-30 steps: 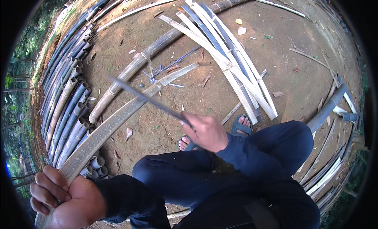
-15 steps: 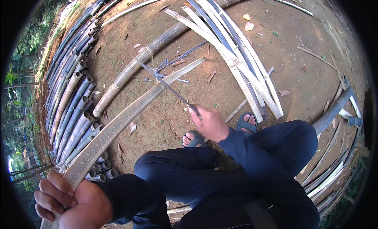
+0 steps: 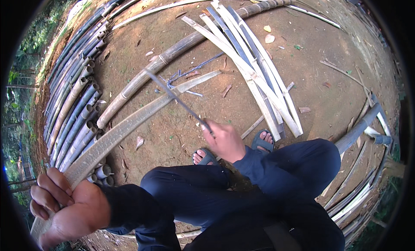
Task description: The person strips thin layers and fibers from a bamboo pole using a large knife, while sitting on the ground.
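1. The left hand (image 3: 71, 210), low at the near left, has its fingers (image 3: 52, 190) curled tight round the near end of a long split bamboo strip (image 3: 125, 128)
2. That strip runs from the left hand up and to the right across the dirt ground (image 3: 302, 78), its far end lying near the middle of the scene
3. The right hand (image 3: 225, 141), near the centre, has its fingers closed round the handle of a long thin blade (image 3: 177, 100)
4. The blade slants up and to the left from the right hand and crosses over the bamboo strip; whether it touches the strip cannot be told
5. A whole bamboo pole (image 3: 173, 52) lies just beyond the strip, running to the far right
6. A fan of pale split slats (image 3: 255, 74) lies on the ground to the right of the blade
7. A stack of bamboo poles (image 3: 73, 104) lines the left side, cut ends facing near
8. Two sandalled feet (image 3: 235, 149) rest on the ground just beside the right hand, below dark blue trouser legs (image 3: 276, 177)
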### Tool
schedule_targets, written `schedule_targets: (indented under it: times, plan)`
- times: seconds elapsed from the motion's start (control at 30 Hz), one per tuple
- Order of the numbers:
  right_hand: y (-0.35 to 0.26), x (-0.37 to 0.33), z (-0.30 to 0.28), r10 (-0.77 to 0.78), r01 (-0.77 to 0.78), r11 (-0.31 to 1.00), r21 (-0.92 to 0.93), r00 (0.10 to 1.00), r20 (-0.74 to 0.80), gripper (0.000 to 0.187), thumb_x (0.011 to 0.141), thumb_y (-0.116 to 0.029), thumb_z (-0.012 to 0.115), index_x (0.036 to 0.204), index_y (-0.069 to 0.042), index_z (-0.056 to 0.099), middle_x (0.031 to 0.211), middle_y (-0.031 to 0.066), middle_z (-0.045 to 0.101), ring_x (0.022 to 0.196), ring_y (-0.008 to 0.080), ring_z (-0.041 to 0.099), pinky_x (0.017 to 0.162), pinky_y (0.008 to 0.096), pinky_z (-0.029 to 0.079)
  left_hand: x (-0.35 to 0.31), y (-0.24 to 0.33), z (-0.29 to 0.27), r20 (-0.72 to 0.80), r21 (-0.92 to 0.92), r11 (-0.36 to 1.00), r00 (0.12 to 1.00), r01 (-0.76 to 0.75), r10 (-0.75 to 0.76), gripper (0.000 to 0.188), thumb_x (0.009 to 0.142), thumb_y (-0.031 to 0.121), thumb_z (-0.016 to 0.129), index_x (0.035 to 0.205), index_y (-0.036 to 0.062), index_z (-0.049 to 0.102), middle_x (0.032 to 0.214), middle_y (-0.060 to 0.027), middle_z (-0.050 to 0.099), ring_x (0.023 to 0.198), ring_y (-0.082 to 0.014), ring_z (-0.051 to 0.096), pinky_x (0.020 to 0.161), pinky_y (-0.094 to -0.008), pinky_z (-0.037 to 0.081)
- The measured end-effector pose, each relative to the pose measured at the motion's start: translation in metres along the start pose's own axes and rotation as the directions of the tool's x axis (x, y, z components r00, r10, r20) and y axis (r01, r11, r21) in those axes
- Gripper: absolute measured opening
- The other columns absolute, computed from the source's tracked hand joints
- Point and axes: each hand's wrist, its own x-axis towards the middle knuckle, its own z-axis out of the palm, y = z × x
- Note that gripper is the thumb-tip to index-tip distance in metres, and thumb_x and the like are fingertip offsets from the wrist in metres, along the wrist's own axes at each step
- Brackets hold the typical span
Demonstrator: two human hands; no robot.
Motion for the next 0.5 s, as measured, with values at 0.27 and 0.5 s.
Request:
schedule_targets:
  times: [0.27, 0.5]
  plan:
    - [0.057, 0.003, 0.011, 0.133, -0.129, 0.987, -0.094, 0.990, 0.044, 0.027, 0.093, -0.024, 0.058, 0.105, 0.000, 0.064, 0.073, 0.0215, 0.066, 0.064, 0.0389, 0.066, 0.059, 0.0477, 0.053, -0.003, -0.002, -0.005, 0.010, -0.082, 0.997, 1.000, 0.006, -0.005, 0.074, 0.080, 0.087, 0.035, 0.075, 0.0137, 0.036, 0.056, 0.0013, 0.027, 0.046, -0.0104, 0.022, 0.045, -0.0262, 0.018]
    - [0.046, -0.006, -0.013, 0.202, -0.165, 0.952, -0.259, 0.972, 0.119, 0.026, 0.097, -0.024, 0.053, 0.103, -0.001, 0.063, 0.073, 0.0215, 0.066, 0.062, 0.0394, 0.066, 0.056, 0.0492, 0.053, -0.006, 0.001, -0.049, -0.033, 0.000, 1.000, 0.999, -0.023, 0.023, 0.074, 0.079, 0.089, 0.033, 0.074, 0.0143, 0.036, 0.057, 0.0014, 0.026, 0.047, -0.0103, 0.019, 0.047, -0.0277, 0.017]
